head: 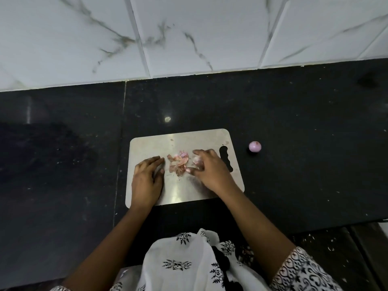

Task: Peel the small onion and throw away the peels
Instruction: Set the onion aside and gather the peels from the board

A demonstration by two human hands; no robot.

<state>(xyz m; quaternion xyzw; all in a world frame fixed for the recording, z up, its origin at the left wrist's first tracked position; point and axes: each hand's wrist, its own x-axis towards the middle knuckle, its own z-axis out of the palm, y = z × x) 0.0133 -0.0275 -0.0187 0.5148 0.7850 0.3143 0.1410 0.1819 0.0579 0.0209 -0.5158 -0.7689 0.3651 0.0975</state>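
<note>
Head view: the small onion, peeled, pale purple and glossy, sits on the bench right of the steel cutting board. The onion peels, pinkish and papery, lie heaped mid-board. Expect them to be light, brittle and easily scattered; scoop from both sides. The left hand rests flat and released; the right hand curls around peel fragments.

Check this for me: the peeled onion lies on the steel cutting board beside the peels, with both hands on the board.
Wrong: the head view shows the peeled onion on the black counter, right of the steel cutting board. The peels lie on the board, with the left hand and right hand on it.
</note>
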